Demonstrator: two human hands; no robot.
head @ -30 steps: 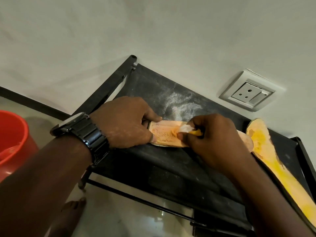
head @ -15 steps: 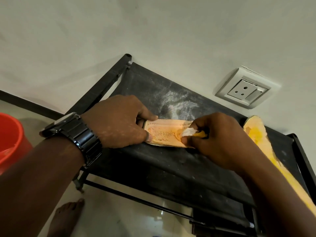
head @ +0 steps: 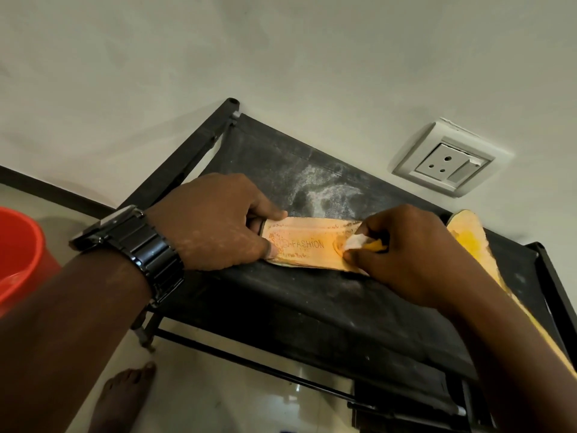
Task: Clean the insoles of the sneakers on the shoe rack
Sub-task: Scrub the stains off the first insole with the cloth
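1. The left hand (head: 215, 223), with a black metal-link watch (head: 134, 245) on its wrist, grips the left end of the insole (head: 312, 245). The thumb lies flat on top and the fingers curl round the edge.
2. The right hand (head: 406, 254) pinches a small white-and-yellow cloth (head: 362, 243) and presses it onto the insole's middle.
3. The insole lies flat at frame centre on the top shelf of the shoe rack (head: 312, 307). The shelf is black fabric in a black metal frame, dusted with white powder (head: 324, 192) behind the insole.
4. The insole is peach-orange, worn, and printed "FASHION". A yellower second insole (head: 468, 242) lies at the shelf's right.
5. A pale plaster wall (head: 281, 57) carries a white socket (head: 443, 164) at upper right. On the glossy floor (head: 218, 385) are a red bucket (head: 18, 254) at the left edge and a bare foot (head: 125, 392) at the bottom.
6. Compared with a second ago, the cloth sits further right along the insole, and the whole printed word now shows.
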